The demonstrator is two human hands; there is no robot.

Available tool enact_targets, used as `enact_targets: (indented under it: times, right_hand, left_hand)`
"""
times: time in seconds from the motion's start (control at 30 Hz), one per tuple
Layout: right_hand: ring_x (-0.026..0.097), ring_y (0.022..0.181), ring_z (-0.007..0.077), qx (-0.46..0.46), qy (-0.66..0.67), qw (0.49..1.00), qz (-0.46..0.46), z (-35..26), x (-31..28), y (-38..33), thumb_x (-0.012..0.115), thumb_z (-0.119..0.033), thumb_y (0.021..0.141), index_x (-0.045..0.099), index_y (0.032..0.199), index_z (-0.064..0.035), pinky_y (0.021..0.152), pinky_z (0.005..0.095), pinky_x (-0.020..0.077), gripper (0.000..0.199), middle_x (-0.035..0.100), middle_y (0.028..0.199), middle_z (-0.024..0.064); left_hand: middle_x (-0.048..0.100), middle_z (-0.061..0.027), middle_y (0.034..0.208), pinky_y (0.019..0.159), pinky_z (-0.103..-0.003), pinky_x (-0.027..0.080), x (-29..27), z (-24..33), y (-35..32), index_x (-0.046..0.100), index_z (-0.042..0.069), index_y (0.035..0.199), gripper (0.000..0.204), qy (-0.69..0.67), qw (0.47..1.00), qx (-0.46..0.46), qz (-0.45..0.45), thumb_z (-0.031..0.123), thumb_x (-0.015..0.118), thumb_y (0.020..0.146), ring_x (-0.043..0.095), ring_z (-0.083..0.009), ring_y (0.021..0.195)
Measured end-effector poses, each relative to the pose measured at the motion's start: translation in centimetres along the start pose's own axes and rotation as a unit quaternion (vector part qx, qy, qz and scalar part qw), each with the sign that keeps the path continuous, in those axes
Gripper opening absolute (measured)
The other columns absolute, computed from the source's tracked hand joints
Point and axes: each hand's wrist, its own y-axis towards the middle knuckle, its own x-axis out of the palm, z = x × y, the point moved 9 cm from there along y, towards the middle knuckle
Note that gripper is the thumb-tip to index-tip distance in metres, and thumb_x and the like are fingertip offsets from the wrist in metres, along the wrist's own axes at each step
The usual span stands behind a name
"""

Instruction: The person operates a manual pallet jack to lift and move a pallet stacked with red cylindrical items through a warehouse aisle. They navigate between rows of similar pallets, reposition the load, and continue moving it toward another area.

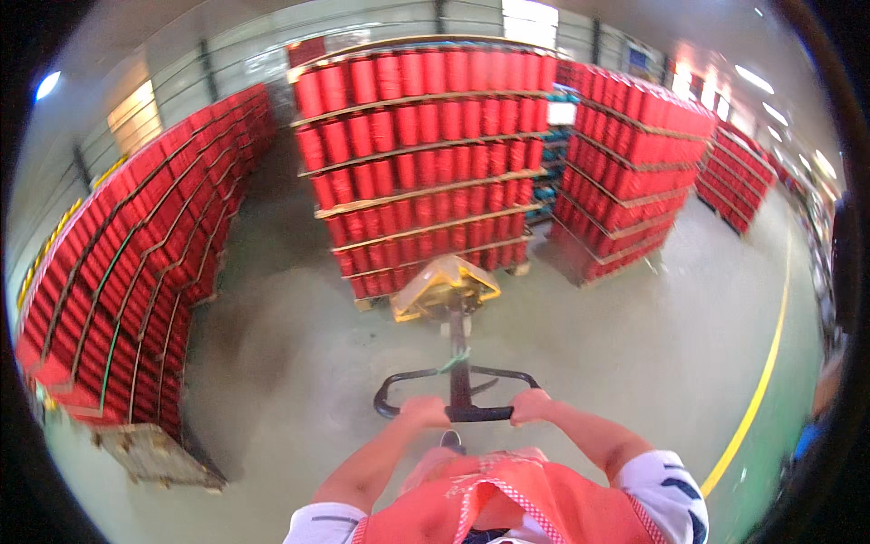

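Both my hands grip the black looped handle [480,414] of a pallet jack. My left hand [424,412] is closed round its left side, and my right hand [528,407] is closed round its right side. From the handle a dark shaft runs forward to the yellow pallet jack body [444,286]. That body stands against the base of a tall stack of red cylinders [426,163], layered between thin brown boards on a wooden pallet. The jack's forks are hidden from here.
A long row of stacked red cylinders [136,263] curves along the left, with a wooden pallet [159,453] at its near end. More red stacks [625,172] stand to the right, with blue-green items [548,172] behind. A yellow floor line [761,381] runs along the right.
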Motion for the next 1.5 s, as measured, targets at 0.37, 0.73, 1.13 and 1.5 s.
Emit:
enact_targets:
  times: [0.37,0.73,1.13,1.5]
  right_hand:
    - [0.069,0.077,0.0281,-0.074,0.046,0.995,0.040,8.7,-0.2,-4.0,0.062,-0.027,0.063,0.074,0.084,-0.0087,0.065,0.0406,0.0536,0.031,0.071,0.080,0.0118]
    - [0.069,0.075,0.0290,-0.161,0.070,0.984,0.033,14.3,-0.5,-2.3,0.066,-0.024,0.062,0.074,0.078,-0.0073,0.063,0.0412,0.0523,0.024,0.070,0.075,0.0117]
    - [0.069,0.075,0.0281,-0.134,0.072,0.988,0.024,14.6,-1.3,-3.9,0.064,-0.025,0.066,0.074,0.080,-0.0088,0.064,0.0415,0.0525,0.023,0.070,0.076,0.0115]
    - [0.069,0.073,0.0230,-0.199,0.056,0.978,-0.024,17.7,-7.6,-4.9,0.072,-0.020,0.060,0.074,0.072,-0.0089,0.063,0.0369,0.0519,0.017,0.071,0.073,0.0065]
  left_hand:
    - [0.071,-0.0152,0.095,0.080,-0.042,0.053,4.2,6.7,5.2,0.074,0.011,0.094,0.047,0.027,0.997,-0.068,-0.003,0.045,0.076,0.062,0.068,-0.0323,0.091]
    - [0.068,-0.0064,0.065,0.063,-0.033,0.052,4.3,9.4,8.4,0.074,0.010,0.088,0.047,0.014,0.993,-0.115,-0.018,0.044,0.081,0.057,0.068,-0.0204,0.063]
    - [0.068,-0.0080,0.065,0.062,-0.034,0.052,1.8,11.5,6.0,0.073,0.007,0.075,0.041,0.006,0.994,-0.103,0.043,0.043,0.081,0.057,0.068,-0.0220,0.063]
    - [0.069,-0.0137,0.074,0.065,-0.040,0.051,-1.2,15.7,8.3,0.073,0.007,0.090,0.043,0.017,0.997,-0.077,-0.015,0.039,0.080,0.063,0.067,-0.0260,0.072]
